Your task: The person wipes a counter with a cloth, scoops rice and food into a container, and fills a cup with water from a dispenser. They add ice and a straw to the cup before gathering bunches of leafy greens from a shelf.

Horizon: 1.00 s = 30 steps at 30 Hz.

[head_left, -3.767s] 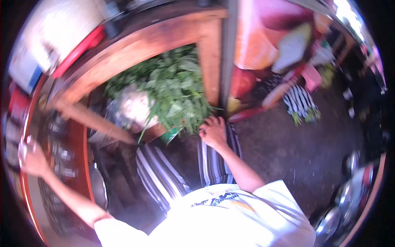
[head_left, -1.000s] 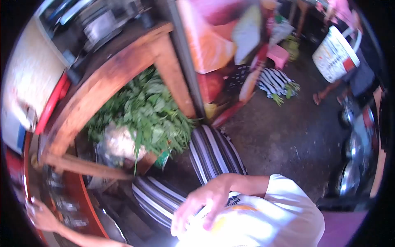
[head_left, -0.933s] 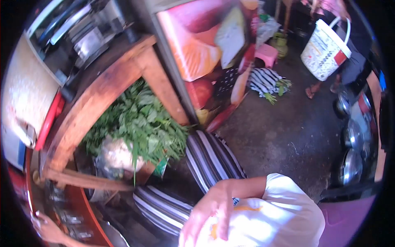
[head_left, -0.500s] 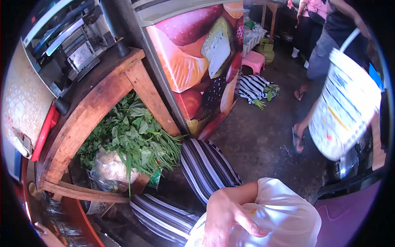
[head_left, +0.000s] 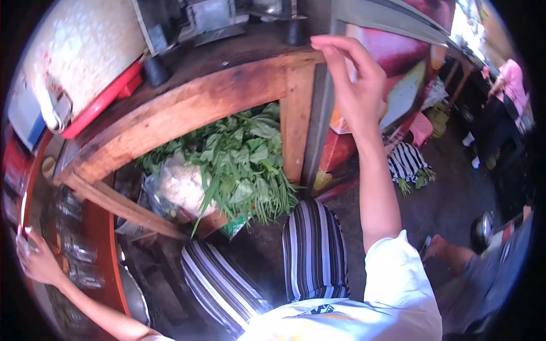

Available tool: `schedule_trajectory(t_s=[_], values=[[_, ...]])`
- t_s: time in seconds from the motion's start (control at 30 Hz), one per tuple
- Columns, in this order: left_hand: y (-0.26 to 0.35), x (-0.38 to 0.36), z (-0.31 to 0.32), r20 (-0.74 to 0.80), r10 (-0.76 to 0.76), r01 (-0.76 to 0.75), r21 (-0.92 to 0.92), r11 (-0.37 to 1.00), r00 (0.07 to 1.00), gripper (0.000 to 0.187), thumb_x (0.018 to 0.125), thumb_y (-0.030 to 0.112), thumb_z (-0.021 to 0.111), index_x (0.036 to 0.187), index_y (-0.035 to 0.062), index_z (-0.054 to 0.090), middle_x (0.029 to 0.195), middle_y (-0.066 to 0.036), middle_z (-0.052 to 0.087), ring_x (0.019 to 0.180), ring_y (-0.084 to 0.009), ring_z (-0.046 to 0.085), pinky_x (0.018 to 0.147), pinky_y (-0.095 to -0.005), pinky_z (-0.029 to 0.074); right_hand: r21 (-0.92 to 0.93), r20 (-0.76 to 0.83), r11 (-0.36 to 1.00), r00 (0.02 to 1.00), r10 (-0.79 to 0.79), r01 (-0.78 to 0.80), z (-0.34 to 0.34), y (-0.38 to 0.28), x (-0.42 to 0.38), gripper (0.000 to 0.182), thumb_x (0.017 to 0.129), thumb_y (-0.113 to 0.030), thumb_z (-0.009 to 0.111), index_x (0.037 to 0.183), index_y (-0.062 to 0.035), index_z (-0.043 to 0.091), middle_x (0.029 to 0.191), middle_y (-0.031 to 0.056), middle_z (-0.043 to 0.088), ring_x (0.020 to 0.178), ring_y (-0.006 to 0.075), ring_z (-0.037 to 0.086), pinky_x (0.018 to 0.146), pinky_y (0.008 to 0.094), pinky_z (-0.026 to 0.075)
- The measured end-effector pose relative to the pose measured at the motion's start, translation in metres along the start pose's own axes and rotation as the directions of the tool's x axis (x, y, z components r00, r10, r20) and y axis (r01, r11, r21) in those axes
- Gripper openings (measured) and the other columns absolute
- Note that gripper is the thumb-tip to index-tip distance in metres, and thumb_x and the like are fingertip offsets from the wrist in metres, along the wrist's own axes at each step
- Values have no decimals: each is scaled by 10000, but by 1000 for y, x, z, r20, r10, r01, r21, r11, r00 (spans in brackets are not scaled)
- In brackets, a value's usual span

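My left hand reaches out to the far left edge, beside a shelf of clear glasses. Its fingers are bent around something pale that I cannot make out. My right hand is raised before the wooden table's corner, fingers loosely curved with a gap inside and nothing visible in them. Under the tabletop, a heap of leafy greens and long green beans lies beside a clear plastic bag with whitish contents. My knees in striped trousers are in front of this heap.
A fruit-printed cabinet stands right of the table. A red tray lies on the tabletop. Behind are a striped cloth bundle with greens, a pink stool and a person in pink. Another person's leg is close on my right.
My right hand has risen from my lap to the table corner. My left hand has moved up along the left edge. My view has swung left; the white bucket carried nearby is out of sight.
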<state>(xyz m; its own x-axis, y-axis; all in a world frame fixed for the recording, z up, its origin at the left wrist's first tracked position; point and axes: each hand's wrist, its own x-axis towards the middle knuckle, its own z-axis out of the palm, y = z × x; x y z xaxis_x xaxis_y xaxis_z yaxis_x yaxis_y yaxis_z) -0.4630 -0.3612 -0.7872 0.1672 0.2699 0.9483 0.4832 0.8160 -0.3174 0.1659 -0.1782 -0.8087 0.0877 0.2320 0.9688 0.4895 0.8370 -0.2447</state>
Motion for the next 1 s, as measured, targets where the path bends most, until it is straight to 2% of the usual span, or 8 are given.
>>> schedule_trajectory(t_s=[0.13, 0.27, 0.73, 0.8, 0.87, 0.9, 0.93, 1.0], values=[[-12, -1, 12, 1, -20, 20, 16, 1000, 1000, 287, 922, 390, 530, 1059, 188, 680, 999, -14, 683, 872, -205, 648, 710, -346, 497, -257, 108, 928, 962, -249, 269, 70, 34, -7, 78, 826, -119, 602, 863, -120, 670, 842, -16, 651, 797, 197, 575, 801, 322, 377], [-11, -2, 14, -39, -21, 24, 67, 997, 999, 277, 913, 367, 545, 1029, 156, 683, 960, -27, 684, 850, -204, 645, 712, -344, 493, -519, 0, 812, 950, -312, 267, 93, 49, -16, 127, 860, -204, 555, 855, -185, 680, 867, -47, 650, 817, 165, 554, 822, 329, 350], [13, -4, -8, -88, -239, 233, -69, 970, 967, 328, 887, 290, 586, 951, -21, 667, 859, -125, 671, 832, -232, 622, 780, -362, 477, -511, -57, 782, 894, -444, 356, 97, 59, -16, 271, 935, -209, 467, 920, -167, 734, 882, -46, 696, 757, 133, 581, 763, 263, 359], [52, -2, -67, -91, -517, 421, -471, 775, 851, 338, 883, 279, 592, 940, -47, 664, 844, -139, 669, 829, -236, 618, 790, -365, 475, -474, -67, 802, 894, -444, 363, 100, 53, -14, 264, 931, -208, 473, 922, -169, 734, 890, -46, 697, 752, 134, 579, 760, 266, 364], [147, 18, -170, 154, -517, 384, -844, 375, 842, 250, 901, 184, 526, 930, -35, 643, 828, -128, 651, 816, -223, 611, 805, -360, 470, -488, -61, 797, 896, -439, 357, 98, 50, -15, 255, 927, -199, 481, 931, -166, 733, 901, -40, 699, 757, 139, 583, 761, 271, 373], [164, 5, -188, 182, -248, 183, -983, -19, 952, 196, 890, 117, 474, 889, 4, 635, 774, -113, 621, 774, -219, 604, 716, -364, 480, -515, -52, 781, 897, -440, 353, 97, 49, -16, 249, 925, -190, 485, 939, -163, 732, 907, -34, 699, 764, 145, 588, 765, 273, 379], [192, -1, -228, 272, -13, 253, -910, -328, 962, 181, 860, 87, 465, 876, 29, 635, 697, -93, 580, 690, -211, 592, 602, -337, 458, -541, -39, 763, 896, -442, 353, 97, 48, -16, 244, 922, -181, 489, 947, -159, 730, 914, -27, 700, 771, 150, 593, 768, 275, 385], [232, 6, -290, 189, 194, 269, -744, -611, 963, 70, 795, 101, 596, 754, 49, 572, 635, -48, 517, 585, -187, 529, 520, -310, 413, -467, -52, 826, 923, -382, 315, 97, 45, -15, 276, 942, -233, 473, 922, -92, 709, 925, 61, 684, 814, 215, 584, 805, 340, 370]])
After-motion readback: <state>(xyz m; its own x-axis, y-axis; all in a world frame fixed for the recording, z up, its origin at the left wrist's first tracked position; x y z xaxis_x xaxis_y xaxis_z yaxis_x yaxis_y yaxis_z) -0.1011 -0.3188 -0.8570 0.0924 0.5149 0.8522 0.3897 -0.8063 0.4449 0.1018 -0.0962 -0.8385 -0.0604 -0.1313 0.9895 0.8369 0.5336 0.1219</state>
